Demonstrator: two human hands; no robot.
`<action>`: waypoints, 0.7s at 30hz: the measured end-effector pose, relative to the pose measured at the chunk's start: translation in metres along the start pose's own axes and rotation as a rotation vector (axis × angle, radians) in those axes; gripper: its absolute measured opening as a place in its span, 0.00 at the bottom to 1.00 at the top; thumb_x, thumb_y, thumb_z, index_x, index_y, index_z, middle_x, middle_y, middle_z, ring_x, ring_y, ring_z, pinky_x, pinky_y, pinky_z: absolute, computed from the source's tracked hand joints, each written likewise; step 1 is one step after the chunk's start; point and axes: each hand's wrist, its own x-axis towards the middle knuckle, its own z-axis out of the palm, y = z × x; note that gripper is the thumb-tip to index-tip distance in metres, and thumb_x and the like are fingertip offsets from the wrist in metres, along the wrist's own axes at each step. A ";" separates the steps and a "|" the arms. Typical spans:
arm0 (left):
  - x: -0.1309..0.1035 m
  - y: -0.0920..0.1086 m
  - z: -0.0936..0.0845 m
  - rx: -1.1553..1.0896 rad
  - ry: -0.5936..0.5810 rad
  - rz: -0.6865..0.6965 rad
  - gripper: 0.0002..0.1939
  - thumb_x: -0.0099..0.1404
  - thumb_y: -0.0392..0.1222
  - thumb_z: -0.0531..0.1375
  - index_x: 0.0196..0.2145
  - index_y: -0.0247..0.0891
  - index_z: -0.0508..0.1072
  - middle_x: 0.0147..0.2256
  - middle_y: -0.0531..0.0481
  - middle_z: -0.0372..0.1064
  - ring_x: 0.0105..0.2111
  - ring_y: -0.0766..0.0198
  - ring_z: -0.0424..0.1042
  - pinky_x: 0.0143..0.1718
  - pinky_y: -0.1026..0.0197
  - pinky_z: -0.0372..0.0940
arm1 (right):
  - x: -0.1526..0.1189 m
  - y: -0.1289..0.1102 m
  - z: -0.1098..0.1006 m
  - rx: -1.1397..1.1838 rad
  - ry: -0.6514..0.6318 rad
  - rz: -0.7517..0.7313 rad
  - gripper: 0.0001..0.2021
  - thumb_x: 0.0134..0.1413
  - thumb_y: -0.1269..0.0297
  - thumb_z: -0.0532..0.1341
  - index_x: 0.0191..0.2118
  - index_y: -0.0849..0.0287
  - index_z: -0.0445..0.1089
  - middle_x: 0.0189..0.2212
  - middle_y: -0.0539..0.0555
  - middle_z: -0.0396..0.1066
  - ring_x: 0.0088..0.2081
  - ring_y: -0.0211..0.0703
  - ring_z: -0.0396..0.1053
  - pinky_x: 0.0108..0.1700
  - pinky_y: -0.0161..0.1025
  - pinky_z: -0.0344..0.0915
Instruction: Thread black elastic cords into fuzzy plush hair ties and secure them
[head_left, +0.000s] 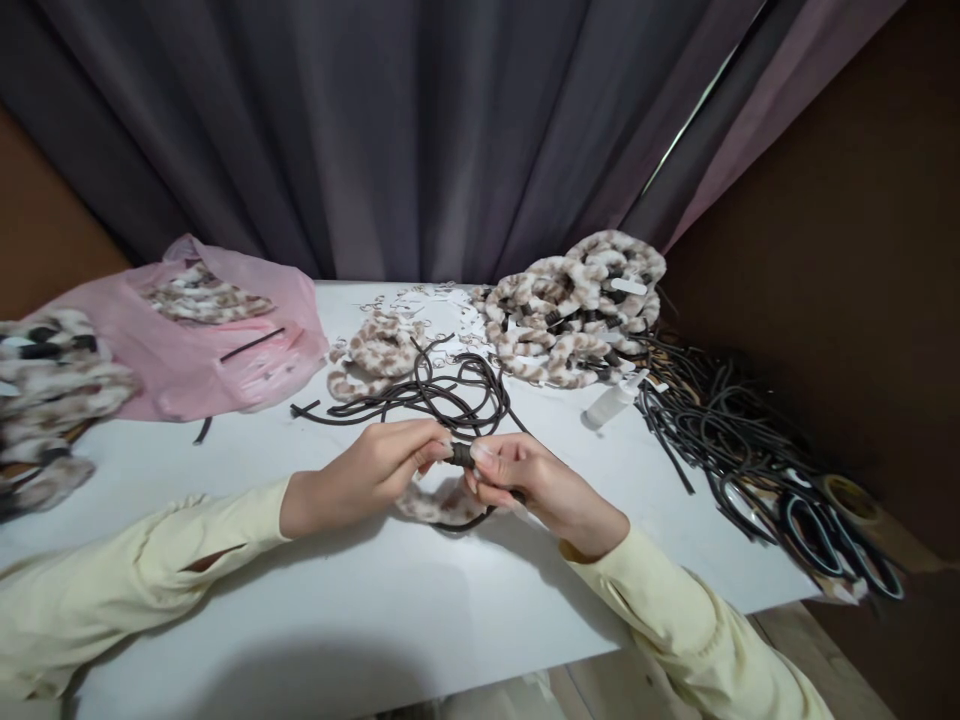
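Both my hands meet over the middle of the white table. My left hand (386,460) pinches one end of a dark wrapped cord coil (460,455). On the coil's other end my right hand (525,475) is closed, thumb and fingertips pressed together. Below the hands hangs or lies a fluffy white-and-brown loop (439,502), joined by dark cord; the fingers hide part of it. Just beyond my hands lies a loose tangle of dark cord (450,395). Behind that sits a small group of fluffy spotted loops (382,345).
A pink plastic bag (292,330) with fluffy pieces stands left. Finished-looking fluffy loops (577,290) are piled at the back right, near a small clear bottle (609,405). Dark cords (720,420), scissors (814,535) and a tape roll (851,498) crowd the right edge. Small metal rings lie behind.
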 end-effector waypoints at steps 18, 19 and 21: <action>-0.002 0.010 0.003 -0.615 -0.337 -0.403 0.16 0.69 0.49 0.39 0.27 0.40 0.51 0.21 0.59 0.47 0.20 0.70 0.47 0.23 0.65 0.49 | -0.003 0.008 0.012 -1.037 0.340 -0.607 0.15 0.57 0.68 0.50 0.20 0.59 0.49 0.16 0.44 0.47 0.22 0.33 0.46 0.34 0.37 0.52; -0.002 0.011 0.003 -0.686 -0.336 -0.426 0.16 0.69 0.50 0.39 0.27 0.40 0.51 0.21 0.59 0.46 0.20 0.70 0.46 0.22 0.65 0.48 | -0.003 0.009 0.012 -1.103 0.346 -0.663 0.14 0.56 0.70 0.50 0.21 0.59 0.50 0.17 0.44 0.47 0.21 0.33 0.45 0.35 0.38 0.52; -0.003 0.014 0.004 -0.844 -0.337 -0.478 0.17 0.69 0.52 0.40 0.27 0.40 0.51 0.21 0.60 0.46 0.20 0.71 0.45 0.21 0.65 0.47 | -0.003 0.010 0.013 -1.245 0.384 -0.766 0.11 0.53 0.74 0.51 0.22 0.59 0.51 0.17 0.44 0.47 0.21 0.33 0.45 0.34 0.39 0.52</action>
